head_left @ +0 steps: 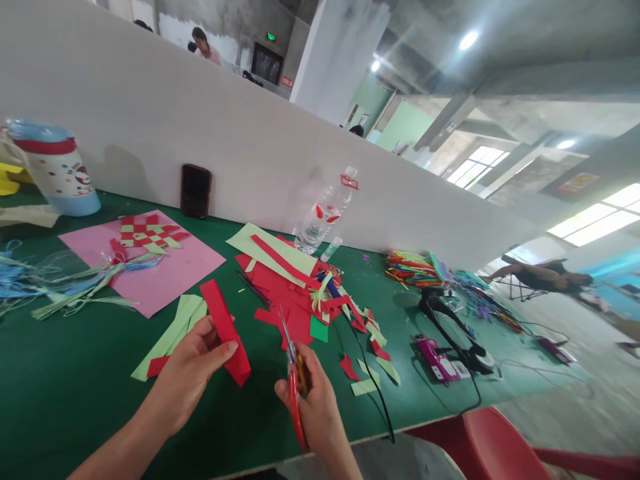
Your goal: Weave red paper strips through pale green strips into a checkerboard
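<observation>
Between the thumb and fingers of my left hand [193,363] is a folded-looking strip of red paper [226,333], held above the green table. My right hand [313,397] grips a pair of scissors [295,400] with red handles, its blades pointing away from me toward the red paper sheets [280,293]. The blades look nearly closed and are apart from the held strip. Pale green paper strips [175,330] lie just beyond my left hand. Farther left, a red and pale green woven paper piece [147,233] rests on a pink sheet [193,263].
A clear plastic bottle [325,210] and a phone [195,191] stand by the low white wall [240,140]. Paper scraps [367,387], a black cable [373,380], headphones [457,333] and a purple box [440,360] lie to the right. A flask [57,170] stands far left.
</observation>
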Demonstrator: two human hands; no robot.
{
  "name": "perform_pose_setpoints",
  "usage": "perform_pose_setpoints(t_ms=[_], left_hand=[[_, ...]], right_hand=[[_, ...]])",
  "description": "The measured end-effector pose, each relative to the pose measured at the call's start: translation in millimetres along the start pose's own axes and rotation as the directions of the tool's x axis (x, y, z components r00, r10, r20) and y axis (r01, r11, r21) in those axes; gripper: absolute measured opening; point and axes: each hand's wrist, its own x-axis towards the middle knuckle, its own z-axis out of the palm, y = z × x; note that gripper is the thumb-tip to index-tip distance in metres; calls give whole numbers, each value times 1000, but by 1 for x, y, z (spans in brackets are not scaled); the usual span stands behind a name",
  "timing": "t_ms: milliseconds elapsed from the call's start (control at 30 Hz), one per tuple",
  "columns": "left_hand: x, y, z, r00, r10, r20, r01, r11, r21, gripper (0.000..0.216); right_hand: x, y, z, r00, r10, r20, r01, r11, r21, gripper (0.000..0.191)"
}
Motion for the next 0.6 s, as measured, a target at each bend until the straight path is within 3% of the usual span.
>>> perform_pose_setpoints(t_ms=[167,333,600], left_hand=[[-3,1,4,1000,11,6,-11,1000,-1,41],[-7,2,11,1000,27,8,-27,1000,-1,37],[3,16,-5,998,55,-23,-56,996,-74,26]], right_hand=[[-4,-17,32,991,65,116,-110,887,449,61],[-4,-34,56,991,34,133,-98,854,511,50],[-3,-16,67,991,23,131,-94,818,567,53]])
